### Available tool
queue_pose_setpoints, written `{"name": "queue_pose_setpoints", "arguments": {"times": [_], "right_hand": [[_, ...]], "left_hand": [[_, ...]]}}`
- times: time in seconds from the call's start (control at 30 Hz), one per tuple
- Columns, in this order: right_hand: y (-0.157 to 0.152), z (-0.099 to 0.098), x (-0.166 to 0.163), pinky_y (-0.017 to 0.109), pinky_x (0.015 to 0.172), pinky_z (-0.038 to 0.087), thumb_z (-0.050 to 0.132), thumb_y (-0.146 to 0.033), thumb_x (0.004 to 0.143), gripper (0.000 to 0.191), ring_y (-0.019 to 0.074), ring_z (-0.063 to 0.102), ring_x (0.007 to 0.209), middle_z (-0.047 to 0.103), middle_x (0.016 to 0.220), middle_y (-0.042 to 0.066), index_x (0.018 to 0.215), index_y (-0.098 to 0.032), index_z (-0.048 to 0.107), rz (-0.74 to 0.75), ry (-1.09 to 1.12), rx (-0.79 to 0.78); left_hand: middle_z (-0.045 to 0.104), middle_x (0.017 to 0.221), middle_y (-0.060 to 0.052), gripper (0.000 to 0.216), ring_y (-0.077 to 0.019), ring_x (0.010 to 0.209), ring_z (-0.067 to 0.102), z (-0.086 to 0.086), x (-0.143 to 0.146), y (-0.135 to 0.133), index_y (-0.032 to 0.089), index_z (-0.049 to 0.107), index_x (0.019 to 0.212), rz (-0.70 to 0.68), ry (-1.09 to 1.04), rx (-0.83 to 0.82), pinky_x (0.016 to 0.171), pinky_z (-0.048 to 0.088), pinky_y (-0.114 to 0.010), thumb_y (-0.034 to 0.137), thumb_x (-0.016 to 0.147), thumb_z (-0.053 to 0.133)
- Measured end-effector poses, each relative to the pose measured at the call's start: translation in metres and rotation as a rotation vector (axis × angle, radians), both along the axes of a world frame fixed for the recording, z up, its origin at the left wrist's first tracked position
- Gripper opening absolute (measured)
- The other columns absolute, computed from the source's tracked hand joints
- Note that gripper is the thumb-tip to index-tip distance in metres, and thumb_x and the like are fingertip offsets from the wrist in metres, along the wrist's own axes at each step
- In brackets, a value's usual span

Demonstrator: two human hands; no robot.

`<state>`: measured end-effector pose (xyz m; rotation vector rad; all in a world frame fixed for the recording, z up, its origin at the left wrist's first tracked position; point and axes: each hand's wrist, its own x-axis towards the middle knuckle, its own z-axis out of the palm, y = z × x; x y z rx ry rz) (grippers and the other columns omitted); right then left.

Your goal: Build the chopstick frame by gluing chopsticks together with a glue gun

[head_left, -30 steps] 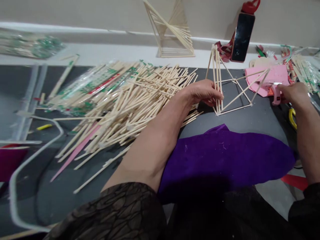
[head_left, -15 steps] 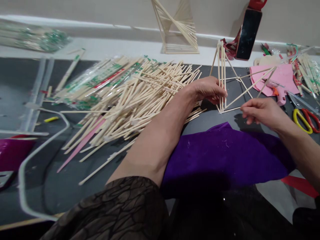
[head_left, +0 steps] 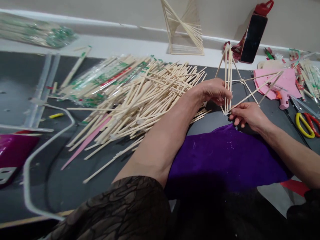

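Note:
A frame of thin wooden sticks, joined at their ends, stands on the dark table. My left hand is closed around its near upright sticks, the fingertips pressing on them from the left. At the lower front corner of the frame is my right hand, fingers curled and closed together. Its fingertips touch or nearly touch that corner; what lies between them is hidden. Under my forearms a purple cloth lies near the table's front edge.
Loose sticks and wrapped stick packets lie left. A twisted stick model leans at the wall, with a phone right of it. A pink glue gun, pink sheets and scissors lie right. A white cable bends at left.
My right hand has moved left along the bottom stick to the frame's lower corner. My left hand keeps its grip on the uprights. The whole view has shifted slightly.

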<state>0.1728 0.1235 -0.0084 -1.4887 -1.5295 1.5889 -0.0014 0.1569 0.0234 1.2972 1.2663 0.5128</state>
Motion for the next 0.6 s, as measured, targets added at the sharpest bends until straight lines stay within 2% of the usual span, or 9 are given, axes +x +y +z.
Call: {"name": "queue_pose_setpoints", "arguments": {"times": [0.43,0.6], "right_hand": [[-0.0008,0.0026,-0.0095,0.014,0.028,0.035,0.057,-0.010,0.088,0.015,0.0067,0.058,0.039,0.066,0.061,0.002,0.074,-0.012,0.061,0.035,-0.061,-0.011],[0.0002,-0.0003,-0.0089,0.014,0.028,0.036,0.056,-0.010,0.088,0.016,0.0067,0.059,0.040,0.067,0.061,0.002,0.073,-0.013,0.060,0.043,-0.057,-0.002]], "left_hand": [[0.056,0.056,0.000,0.009,-0.0100,0.054,0.055,-0.0038,0.0001,0.0023,0.011,0.060,0.065,0.033,-0.039,0.012,0.064,0.043,-0.028,0.004,0.070,0.062],[0.063,0.060,-0.003,0.008,-0.0105,0.054,0.056,-0.0054,-0.0005,0.0045,0.012,0.060,0.064,0.035,-0.030,-0.005,0.064,0.045,-0.029,0.005,0.067,0.064]]}}
